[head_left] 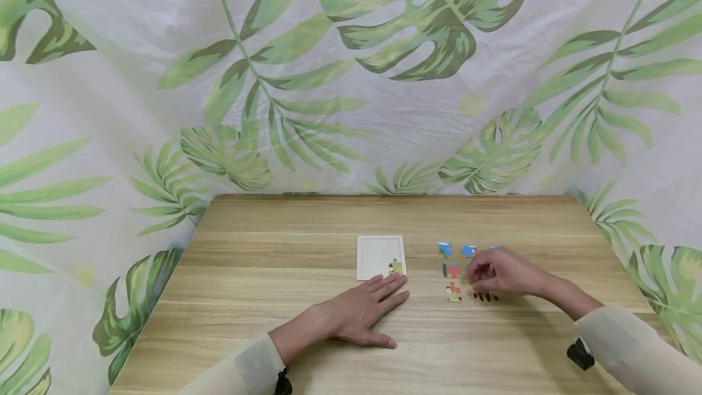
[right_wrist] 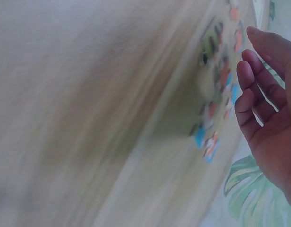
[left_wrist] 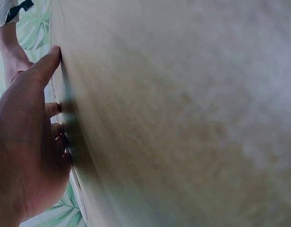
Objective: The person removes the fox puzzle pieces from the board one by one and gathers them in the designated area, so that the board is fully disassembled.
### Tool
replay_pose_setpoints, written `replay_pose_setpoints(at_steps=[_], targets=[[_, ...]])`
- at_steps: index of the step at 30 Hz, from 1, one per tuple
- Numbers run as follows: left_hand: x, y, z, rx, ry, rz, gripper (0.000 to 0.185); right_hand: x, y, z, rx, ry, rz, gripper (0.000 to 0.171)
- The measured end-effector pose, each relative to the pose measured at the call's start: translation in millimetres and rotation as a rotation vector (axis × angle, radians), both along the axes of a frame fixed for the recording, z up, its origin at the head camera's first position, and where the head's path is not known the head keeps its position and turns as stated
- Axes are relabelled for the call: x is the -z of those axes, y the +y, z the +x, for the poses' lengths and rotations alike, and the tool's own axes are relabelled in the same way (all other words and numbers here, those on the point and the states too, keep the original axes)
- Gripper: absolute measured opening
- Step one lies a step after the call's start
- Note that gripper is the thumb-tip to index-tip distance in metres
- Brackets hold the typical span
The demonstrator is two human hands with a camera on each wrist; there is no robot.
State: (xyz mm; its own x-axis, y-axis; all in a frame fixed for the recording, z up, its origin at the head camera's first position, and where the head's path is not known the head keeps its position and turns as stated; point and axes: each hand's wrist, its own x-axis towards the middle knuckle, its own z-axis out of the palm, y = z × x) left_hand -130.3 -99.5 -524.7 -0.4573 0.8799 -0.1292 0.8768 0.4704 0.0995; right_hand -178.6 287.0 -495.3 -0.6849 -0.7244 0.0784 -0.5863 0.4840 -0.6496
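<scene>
A white puzzle tray (head_left: pixel 378 253) lies mid-table with one green-and-yellow piece (head_left: pixel 395 267) set in its near right corner. My left hand (head_left: pixel 362 316) rests flat on the wood, its straight fingertips touching the tray's near edge; the left wrist view shows that left hand (left_wrist: pixel 27 142) pressed palm-down. Right of the tray lie several loose puzzle pieces (head_left: pixel 452 270), blue, red and dark. My right hand (head_left: pixel 501 274) hovers over the right side of that group with fingers bent downward. In the blurred right wrist view the right hand (right_wrist: pixel 268 104) shows relaxed fingers holding nothing, next to the pieces (right_wrist: pixel 216 80).
The wooden table (head_left: pixel 285 334) is backed and flanked by a leaf-print curtain (head_left: pixel 351 78). Its front left and far stretches carry no objects. Both forearms wear pale sleeves with dark wrist mounts.
</scene>
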Motion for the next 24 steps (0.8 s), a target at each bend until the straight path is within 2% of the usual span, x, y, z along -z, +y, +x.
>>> replay_pose_setpoints(at_steps=[8,15,24], targets=[[0.7,1,-0.5,0.006,0.005,-0.015,0.094,-6.4,-27,-18.8,-0.042,-0.047,0.015,0.01],[1.6,-1,0.5,0.012,0.024,-0.014,0.094,-9.2,-54,-37.3,-0.013,-0.108,0.026,0.008],[1.3,-3,2.6,0.04,0.056,-0.012,0.092,-4.6,-79,-55.2,-0.029,-0.082,0.029,0.009]])
